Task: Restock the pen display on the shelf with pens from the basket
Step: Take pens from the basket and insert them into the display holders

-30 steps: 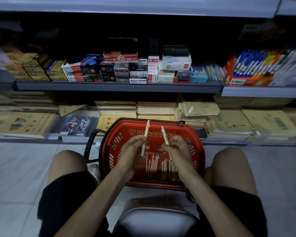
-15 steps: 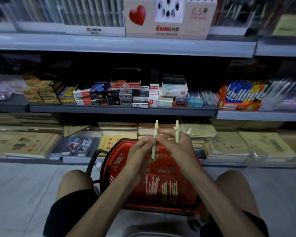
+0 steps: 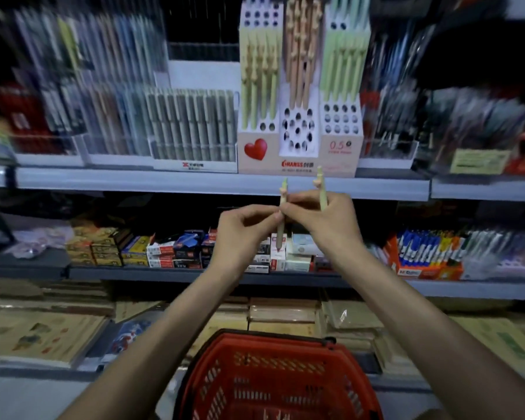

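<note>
1. We hold two pens up in front of the pen display (image 3: 297,159), just under the edge of the shelf (image 3: 194,183). The red basket (image 3: 255,338) sits low down, between our arms.
2. Our left hand (image 3: 243,234) pinches the first pen (image 3: 281,231) near its middle, with the fingers curled in. Our right hand (image 3: 328,219) wraps its fingers round the second pen (image 3: 322,189), and its fingertips also touch the first pen. Both pens stand almost straight up.
3. We think the job now is to put one pen in at a time. Let the right hand let go of the first pen so the two pens do not bump.
4. Pick an open hole. The front middle holes (image 3: 297,131) look free, and so do the front right holes (image 3: 340,119).
5. Match the colour to the row. The light is dim, so we should look closely first.
6. Point the writing end down, line it up over the hole, and slide it in slowly. Do not push hard, or the card box may tip.
7. Hold the other pen away from the pens already standing there.
</note>
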